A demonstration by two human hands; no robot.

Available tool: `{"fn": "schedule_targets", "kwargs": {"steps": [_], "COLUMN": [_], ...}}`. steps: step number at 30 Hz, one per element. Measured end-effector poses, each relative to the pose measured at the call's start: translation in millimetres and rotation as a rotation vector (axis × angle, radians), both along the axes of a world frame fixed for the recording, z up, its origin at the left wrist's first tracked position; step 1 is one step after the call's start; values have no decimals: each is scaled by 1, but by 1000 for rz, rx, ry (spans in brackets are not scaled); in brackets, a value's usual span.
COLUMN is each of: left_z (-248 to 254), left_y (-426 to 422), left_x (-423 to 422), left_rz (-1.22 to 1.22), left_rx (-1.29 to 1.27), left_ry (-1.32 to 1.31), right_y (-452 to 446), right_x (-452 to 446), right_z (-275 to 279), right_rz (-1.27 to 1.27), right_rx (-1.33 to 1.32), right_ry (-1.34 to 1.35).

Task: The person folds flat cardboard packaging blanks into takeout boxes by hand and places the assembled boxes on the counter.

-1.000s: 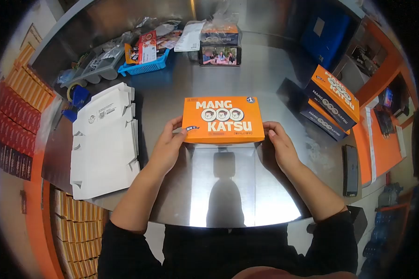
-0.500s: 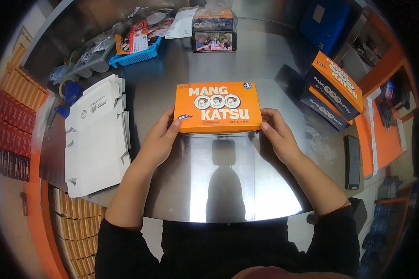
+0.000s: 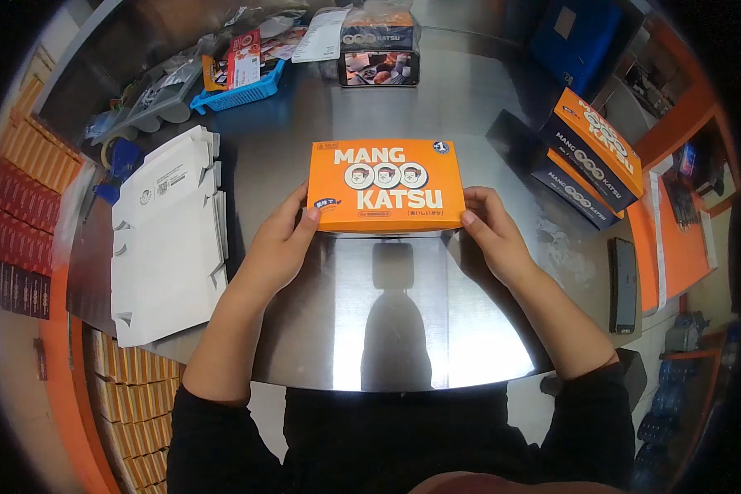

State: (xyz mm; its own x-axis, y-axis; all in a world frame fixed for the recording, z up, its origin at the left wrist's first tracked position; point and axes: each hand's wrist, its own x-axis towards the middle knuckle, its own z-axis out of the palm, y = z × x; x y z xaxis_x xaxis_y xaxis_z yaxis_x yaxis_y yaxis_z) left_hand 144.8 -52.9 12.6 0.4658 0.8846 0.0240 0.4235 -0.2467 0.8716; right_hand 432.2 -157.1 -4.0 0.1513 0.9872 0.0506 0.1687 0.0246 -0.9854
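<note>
A closed orange carton box (image 3: 387,185) printed "MANG KATSU" lies lid up on the metal table in front of me. My left hand (image 3: 284,239) grips its near left corner, thumb on the top edge and fingers along the side. At the near right corner my right hand (image 3: 496,233) holds it the same way. The undersides of the fingers are hidden. To the left lies a stack of flat white carton blanks (image 3: 169,247), printed side down. On the right, two finished boxes (image 3: 593,152) of the same kind are piled one on the other.
A phone playing a video (image 3: 379,69) leans on a plastic-wrapped box at the back. Left of it stand a blue basket (image 3: 239,97) with packets and a grey tray (image 3: 160,103). A dark phone (image 3: 623,284) lies by the right edge. A blue tape dispenser (image 3: 125,160) sits behind the blanks.
Both hands keep their hold on the box. The whole view has shifted slightly, and the picture on the phone at the back differs.
</note>
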Motion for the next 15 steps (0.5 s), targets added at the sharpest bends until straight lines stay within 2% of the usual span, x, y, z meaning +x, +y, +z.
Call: {"fn": "schedule_targets", "kwargs": {"steps": [15], "left_z": [19], "left_y": [-9], "left_x": [4], "left_rz": [16], "left_rx": [11], "left_ry": [87], "right_y": [-1], "right_x": [-2], "right_z": [7], "right_rz": [-10], "right_rx": [-26], "right_ry": [-110]}}
